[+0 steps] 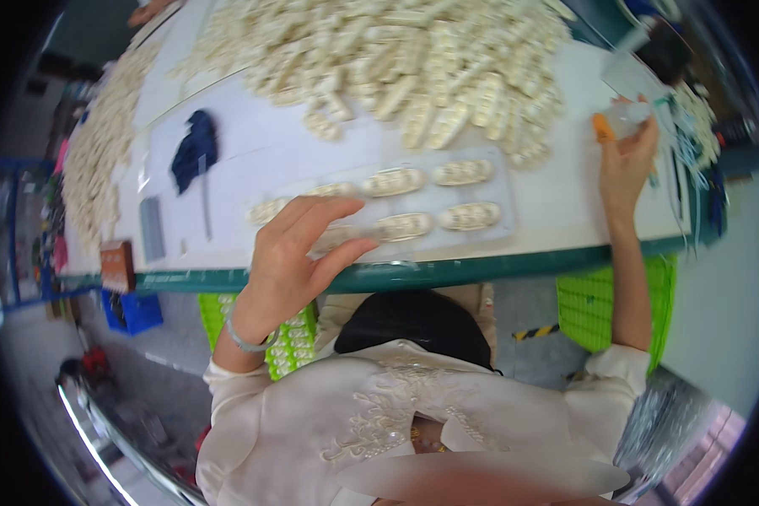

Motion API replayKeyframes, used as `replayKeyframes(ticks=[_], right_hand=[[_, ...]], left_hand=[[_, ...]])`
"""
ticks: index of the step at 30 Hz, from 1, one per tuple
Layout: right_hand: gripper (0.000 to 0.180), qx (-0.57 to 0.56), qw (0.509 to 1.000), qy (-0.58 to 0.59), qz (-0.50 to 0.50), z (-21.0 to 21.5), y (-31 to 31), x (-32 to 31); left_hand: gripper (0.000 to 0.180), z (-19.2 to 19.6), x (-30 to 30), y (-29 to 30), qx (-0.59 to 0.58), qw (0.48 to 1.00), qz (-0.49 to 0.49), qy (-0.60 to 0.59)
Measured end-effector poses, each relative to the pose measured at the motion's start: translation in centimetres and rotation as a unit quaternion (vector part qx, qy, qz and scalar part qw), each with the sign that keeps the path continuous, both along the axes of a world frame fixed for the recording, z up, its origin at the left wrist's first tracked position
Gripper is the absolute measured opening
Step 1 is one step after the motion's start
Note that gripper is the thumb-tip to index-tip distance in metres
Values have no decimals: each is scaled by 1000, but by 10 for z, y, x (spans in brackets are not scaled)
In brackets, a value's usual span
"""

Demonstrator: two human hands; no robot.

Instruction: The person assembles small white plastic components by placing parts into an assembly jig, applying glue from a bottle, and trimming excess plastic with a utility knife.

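My left hand (pixel 299 253) lies flat, fingers spread, on the left end of a clear plastic blister tray (pixel 502 181) near the table's front edge. The tray holds several cream oval parts (pixel 395 180) in two rows. My right hand (pixel 626 164) is raised at the right side of the table and grips a small clear bottle with an orange tip (pixel 617 122). A large heap of the same cream parts (pixel 396 59) covers the far middle of the white table (pixel 261 143).
A dark blue cloth (pixel 196 148) and a grey strip (pixel 152 228) lie at the left of the table. More cream parts (pixel 101 143) line the left edge. A brown box (pixel 117 265) sits at the front left corner. Green crates (pixel 616 308) stand under the table.
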State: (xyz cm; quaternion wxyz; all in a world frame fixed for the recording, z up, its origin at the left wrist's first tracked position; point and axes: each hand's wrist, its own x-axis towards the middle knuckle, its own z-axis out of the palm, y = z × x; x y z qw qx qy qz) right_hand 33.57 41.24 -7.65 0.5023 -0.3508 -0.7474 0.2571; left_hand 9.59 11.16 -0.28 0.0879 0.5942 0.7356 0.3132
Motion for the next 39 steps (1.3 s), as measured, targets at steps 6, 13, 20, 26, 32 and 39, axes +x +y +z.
replayKeyframes(ticks=[6,13,20,26,32,39], right_hand=[[82,148,930,-266,-206,-117,145,52],[81,-67,996,-53,-11,-49,74,13],[72,-151,983,-101,39,-9,-43,18],[52,-60,959,-195,197,71,-144,-24],[55,-193,902,-121,367,88,-177,-58],[36,-482,594,-346,543,88,-204,-83]], left_hand=[[26,2,-48,-41,64,980,187,6],[32,-39,-154,-140,93,860,502,20],[36,-57,-148,-100,62,913,403,-23],[34,-86,-169,-89,72,943,307,109],[21,28,-108,-97,78,970,161,-163],[26,32,-24,-69,-12,961,-271,-53]])
